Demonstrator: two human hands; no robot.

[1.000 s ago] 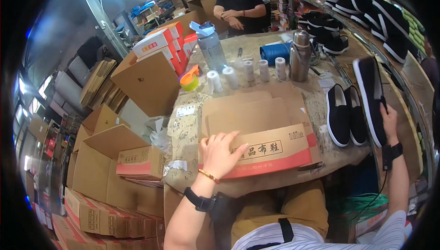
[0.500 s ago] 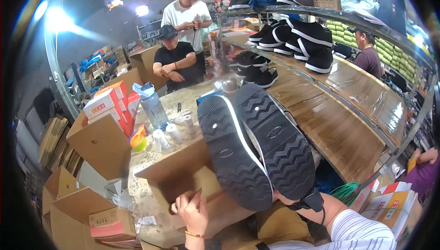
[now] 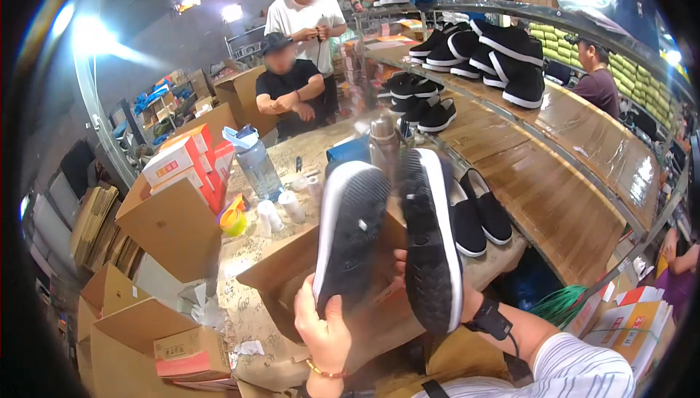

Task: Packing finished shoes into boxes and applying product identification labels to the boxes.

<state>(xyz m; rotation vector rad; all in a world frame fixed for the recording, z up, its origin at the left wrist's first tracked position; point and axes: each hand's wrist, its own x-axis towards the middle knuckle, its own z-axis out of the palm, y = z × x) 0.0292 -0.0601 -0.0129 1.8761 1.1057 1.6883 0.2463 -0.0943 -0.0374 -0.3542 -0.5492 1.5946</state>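
Note:
My left hand (image 3: 323, 329) grips the heel end of a black slip-on shoe (image 3: 354, 234) with a white edge, its dark tread turned toward me. In my right hand (image 3: 472, 303), mostly hidden behind it, is a matching black shoe (image 3: 432, 256), turned more side-on, its sole facing left. The two shoes stand apart, heels down. Behind and below them on the table is an open cardboard box (image 3: 281, 267). Another pair of black shoes (image 3: 468, 227) lies on the table just right of the held ones.
White spools (image 3: 292, 207), a yellow-orange tape roll (image 3: 233, 217), a blue water bottle (image 3: 257, 170) and a metal flask (image 3: 383, 143) stand on the table (image 3: 244, 281). A rack (image 3: 503, 146) with shoes rises at right. Cartons (image 3: 164, 227) crowd the left. Two people are across the table.
The two shoes, side by side with soles toward me before, are now apart and turned. My left hand, empty before, has taken hold of one. The pair on the table has come into view.

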